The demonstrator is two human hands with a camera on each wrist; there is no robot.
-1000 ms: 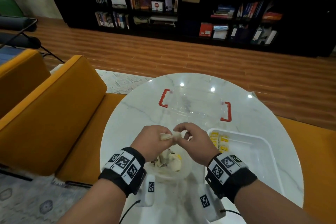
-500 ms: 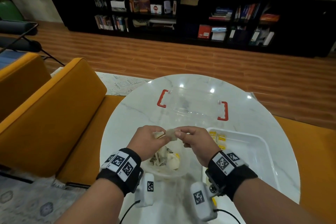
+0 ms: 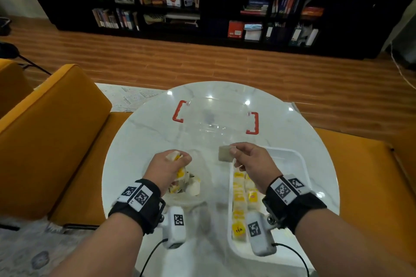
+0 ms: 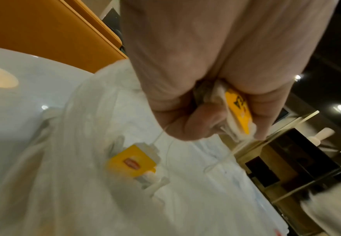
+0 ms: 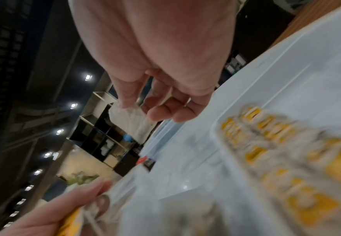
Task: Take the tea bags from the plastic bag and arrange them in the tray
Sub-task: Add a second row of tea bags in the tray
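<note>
- Two tea bags are in my grasp: my right hand (image 3: 249, 159) pinches a plain tea bag (image 3: 225, 153) above the white tray's (image 3: 301, 164) far-left corner.
- My left hand (image 3: 167, 165) clutches a yellow-tagged tea bag (image 3: 174, 155) over the plastic bag (image 3: 191, 195), left of the tray.
- Several yellow-tagged bags (image 3: 239, 198) line the tray's left side.

The scene is viewed from above by the head camera, tilted forward and down across the round white desk (image 3: 157, 128) toward the bookshelf (image 3: 202, 11) at the far wall. The left hand (image 3: 167, 165) is seen from very close beneath the wrist in the left wrist view, looking along the palm (image 4: 185, 63) toward the plastic bag (image 4: 84, 183) on the desk. The right hand (image 3: 249, 162) is framed likewise, at close range and strongly tilted, in the right wrist view, with the tray (image 5: 286, 95) blurred alongside. The tray (image 3: 301, 164) is shared with the head view.
</note>
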